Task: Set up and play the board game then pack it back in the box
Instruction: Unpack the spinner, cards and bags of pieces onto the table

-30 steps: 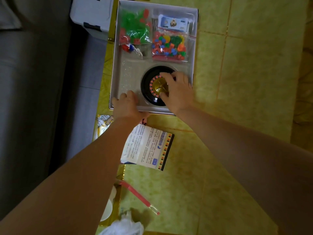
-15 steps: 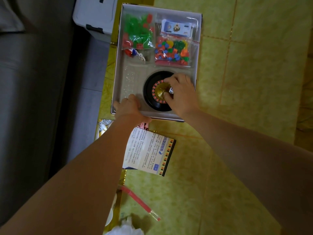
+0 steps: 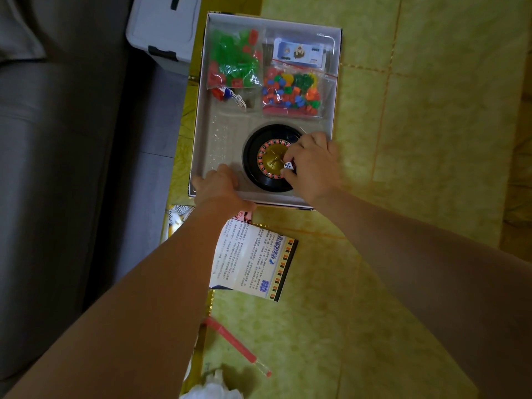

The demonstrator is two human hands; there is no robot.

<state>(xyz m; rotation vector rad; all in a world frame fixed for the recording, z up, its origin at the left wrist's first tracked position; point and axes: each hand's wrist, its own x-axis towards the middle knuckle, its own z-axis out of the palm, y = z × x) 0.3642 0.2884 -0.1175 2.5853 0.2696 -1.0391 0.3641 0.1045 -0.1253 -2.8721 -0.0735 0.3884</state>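
Two hands at the open game box

Yellow-green patterned bench (image 3: 403,197) fills most of the view. On it, at the far side, lies the white cardboard game box (image 3: 200,116) with no lid on it. The round black roulette wheel with a gold centre (image 3: 266,161) sits in the near part of the box, towards its right wall.

On the bench just in front of the box lies a printed white instruction leaflet (image 3: 253,260). At the far end of the box lie a clear bag of green and red plastic pieces (image 3: 234,64) on the left and a clear bag of mixed-colour plastic pieces (image 3: 290,92) on the right, with a stack of pale blue paper money (image 3: 299,53) beyond the second bag.

The left hand (image 3: 220,187) grips the box's near wall close to the left corner, fingers curled inside and thumb outside. The right hand (image 3: 312,165) is over the wheel's right side, its fingers curled and pinching a small white die (image 3: 288,165) above the gold centre.
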